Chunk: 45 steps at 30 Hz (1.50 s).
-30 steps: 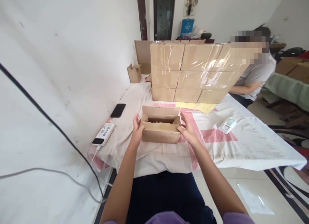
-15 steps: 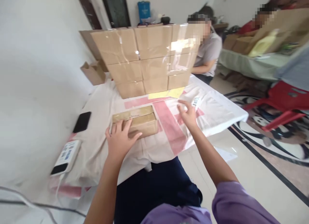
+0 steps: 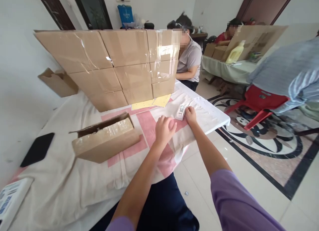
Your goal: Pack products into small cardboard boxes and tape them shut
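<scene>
A small white packet with a printed label [image 3: 180, 112] lies on the cloth toward the table's right side. My right hand [image 3: 191, 115] is closed at its right edge, with the fingertips partly hidden. To the left of the packet, my left hand [image 3: 164, 129] hovers over the cloth with nothing in it, its fingers loosely bent and the thumb apart. A brown cardboard box [image 3: 107, 143] sits to the left of both hands. Along its back side the top is gaping, and its inside is too dark to make out.
A tall taped cardboard panel [image 3: 132, 65] stands across the table, with yellow sheets [image 3: 161, 101] at its foot. At left lie a black phone-like slab [image 3: 38, 149] and a white power strip [image 3: 15, 197]. A person [image 3: 190, 58] sits beyond the panel; a red chair [image 3: 264, 98] stands right.
My left hand has left the cardboard box and moved right toward the packet. The box top now gapes open. My right hand has closed at the packet's edge. The view has shifted.
</scene>
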{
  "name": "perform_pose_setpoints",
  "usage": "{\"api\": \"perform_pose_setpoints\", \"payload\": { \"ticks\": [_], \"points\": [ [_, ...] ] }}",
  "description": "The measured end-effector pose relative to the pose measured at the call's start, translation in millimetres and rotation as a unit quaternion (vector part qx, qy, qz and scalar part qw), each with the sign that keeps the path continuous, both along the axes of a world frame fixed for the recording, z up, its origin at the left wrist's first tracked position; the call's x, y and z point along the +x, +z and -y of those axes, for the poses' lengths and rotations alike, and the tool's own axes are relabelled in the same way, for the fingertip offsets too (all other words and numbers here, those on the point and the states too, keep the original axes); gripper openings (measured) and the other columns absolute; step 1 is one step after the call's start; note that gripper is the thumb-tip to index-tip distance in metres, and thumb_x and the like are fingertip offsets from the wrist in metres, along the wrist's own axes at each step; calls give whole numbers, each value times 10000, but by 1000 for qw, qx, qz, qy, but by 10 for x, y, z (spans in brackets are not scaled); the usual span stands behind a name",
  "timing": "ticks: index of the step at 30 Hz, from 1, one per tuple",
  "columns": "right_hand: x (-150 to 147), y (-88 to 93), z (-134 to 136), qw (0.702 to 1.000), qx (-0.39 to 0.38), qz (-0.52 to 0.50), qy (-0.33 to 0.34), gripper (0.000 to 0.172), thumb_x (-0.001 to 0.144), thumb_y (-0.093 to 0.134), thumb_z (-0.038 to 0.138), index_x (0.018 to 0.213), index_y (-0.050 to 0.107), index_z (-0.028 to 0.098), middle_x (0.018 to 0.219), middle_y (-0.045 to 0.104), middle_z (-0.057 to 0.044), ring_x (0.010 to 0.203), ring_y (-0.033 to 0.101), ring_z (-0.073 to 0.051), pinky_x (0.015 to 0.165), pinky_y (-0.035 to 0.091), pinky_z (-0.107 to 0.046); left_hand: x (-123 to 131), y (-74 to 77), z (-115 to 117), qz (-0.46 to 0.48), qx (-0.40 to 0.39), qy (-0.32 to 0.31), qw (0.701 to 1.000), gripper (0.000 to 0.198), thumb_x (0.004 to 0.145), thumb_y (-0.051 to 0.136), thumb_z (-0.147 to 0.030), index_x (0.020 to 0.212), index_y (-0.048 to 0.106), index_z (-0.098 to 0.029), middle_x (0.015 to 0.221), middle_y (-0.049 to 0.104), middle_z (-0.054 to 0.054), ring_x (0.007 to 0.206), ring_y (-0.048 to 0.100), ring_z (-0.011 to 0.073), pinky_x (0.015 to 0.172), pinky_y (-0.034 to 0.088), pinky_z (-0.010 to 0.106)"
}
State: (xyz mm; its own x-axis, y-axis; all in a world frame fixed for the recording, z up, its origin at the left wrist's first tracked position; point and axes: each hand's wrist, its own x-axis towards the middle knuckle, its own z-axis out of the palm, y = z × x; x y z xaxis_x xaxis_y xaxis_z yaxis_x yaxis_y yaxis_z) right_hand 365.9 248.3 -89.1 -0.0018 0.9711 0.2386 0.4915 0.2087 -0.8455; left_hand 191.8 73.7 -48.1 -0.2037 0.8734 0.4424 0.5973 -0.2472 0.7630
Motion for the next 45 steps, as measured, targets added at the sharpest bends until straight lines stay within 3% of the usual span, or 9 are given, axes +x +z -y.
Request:
{"api": "perform_pose_setpoints", "payload": {
  "ticks": [6, 13, 24, 30, 33, 36, 39, 42, 45],
  "points": [
    [-18, -297, -33, 996, 62, 64, 12, 563, 1025, 317, 428, 1476, 439, 113, 1527, 498, -225, 1446, 452, -273, 1217, 352, -474, 338, -56, -1281, 116, -201, -50, 971, 197, 849, 744, -380, 812, 724, -188, 921, 742, 113, 901, 671, 280, 824, 471, 383],
    [-52, -301, -39, 991, 63, 114, 1, 550, 1059, 257, 390, 1530, 401, 145, 1548, 492, -208, 1455, 457, -324, 1188, 388, -546, 383, 46, -1508, 237, -296, -48, 924, 183, 813, 729, -264, 683, 663, -154, 603, 586, 13, 600, 539, 139, 647, 412, 284],
    [-92, -249, 6, 991, 32, 126, 1, 529, 1059, 236, 333, 1546, 354, 162, 1576, 459, -184, 1474, 438, -307, 1203, 372, -535, 407, -358, -896, 150, -271, 10, 951, 278, 813, 677, -195, 584, 519, -208, 648, 536, 24, 813, 571, 220, 780, 388, 311],
    [-40, -108, 113, 992, 103, 68, -17, 534, 1053, 283, 385, 1492, 444, 128, 1528, 470, -221, 1460, 430, -294, 1174, 403, -491, 171, -156, -537, 164, -208, -39, 964, 236, 939, 575, -324, 746, 616, -195, 725, 597, 4, 781, 583, 174, 757, 436, 270],
    [-93, 132, 516, 989, 135, -44, 33, 479, 1050, 346, 514, 1226, 643, 182, 1227, 644, -156, 1165, 611, -270, 1007, 509, -448, -94, 75, -125, 176, -151, -45, 972, 284, 996, 510, -387, 863, 666, -190, 821, 651, 11, 844, 615, 164, 796, 467, 256],
    [-295, 501, 1120, 958, 112, -110, 241, 398, 1027, 472, 531, 1005, 691, 200, 984, 683, -80, 888, 638, -207, 808, 529, -366, -282, 293, 337, 129, -96, -46, 986, 325, 1018, 518, -431, 876, 692, -197, 806, 657, 10, 809, 615, 157, 763, 469, 257],
    [-538, 934, 1639, 931, 124, -62, 339, 204, 973, 618, 364, 852, 650, 202, 924, 660, -51, 812, 603, -180, 718, 488, -329, -438, 485, 754, 22, -52, -22, 998, 316, 1042, 500, -385, 894, 709, -200, 836, 696, 21, 770, 623, 148, 715, 461, 265],
    [-679, 1341, 1911, 923, 211, -28, 322, 135, 979, 596, 241, 850, 627, 211, 910, 640, -57, 900, 593, -214, 824, 492, -384, -775, 658, 1118, -107, -3, 120, 987, 299, 1044, 500, -366, 1056, 752, -206, 937, 760, 55, 820, 684, 177, 772, 499, 305],
    [-801, 1682, 1984, 919, 251, -21, 303, 116, 989, 607, 262, 887, 649, 227, 1000, 635, -68, 1024, 574, -250, 968, 462, -466, -1342, 768, 1397, -244, 41, 316, 916, 444, 985, 593, -454, 1326, 685, -184, 1223, 735, 155, 1134, 681, 312, 987, 501, 450]
  ]
}}
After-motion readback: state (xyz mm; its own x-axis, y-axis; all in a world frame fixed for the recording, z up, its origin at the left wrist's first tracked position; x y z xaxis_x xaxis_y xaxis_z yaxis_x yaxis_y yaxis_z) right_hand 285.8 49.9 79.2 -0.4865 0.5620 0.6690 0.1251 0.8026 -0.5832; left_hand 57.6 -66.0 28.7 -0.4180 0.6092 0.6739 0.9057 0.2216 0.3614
